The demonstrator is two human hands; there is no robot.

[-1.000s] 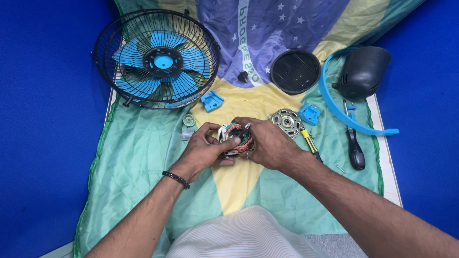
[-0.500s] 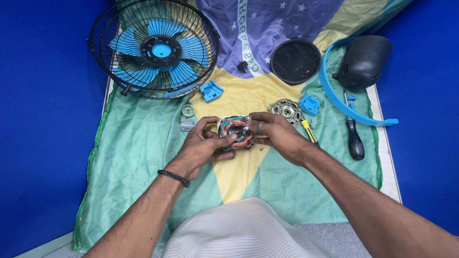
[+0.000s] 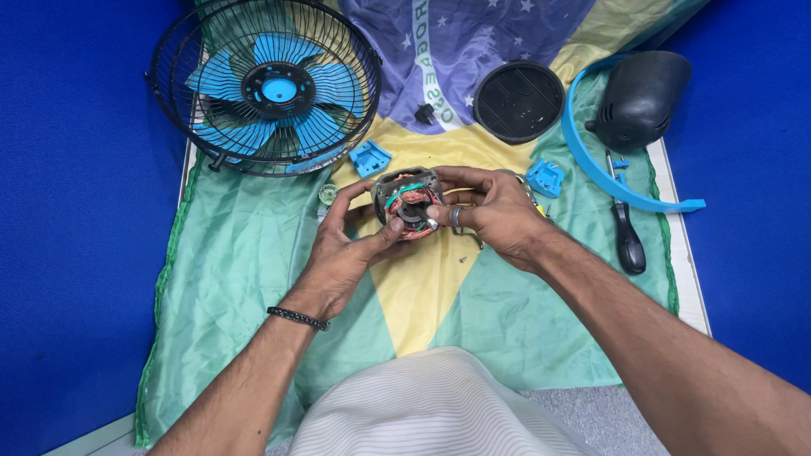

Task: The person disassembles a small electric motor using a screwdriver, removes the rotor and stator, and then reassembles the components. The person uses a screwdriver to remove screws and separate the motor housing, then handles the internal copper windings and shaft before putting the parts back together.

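Both hands, left hand point(image 3: 342, 253) and right hand point(image 3: 494, 211), clamp the grey copper-wound fan motor point(image 3: 407, 203) above the green-yellow cloth-covered surface point(image 3: 245, 279); risk: fingertip pressure on exposed windings could nick wire, or loose grip drops it.

Makeshift repair bench: dismantled fan parts point(image 3: 266, 89), screwdriver point(image 3: 627, 228); cloth-covered table point(image 3: 684, 279).
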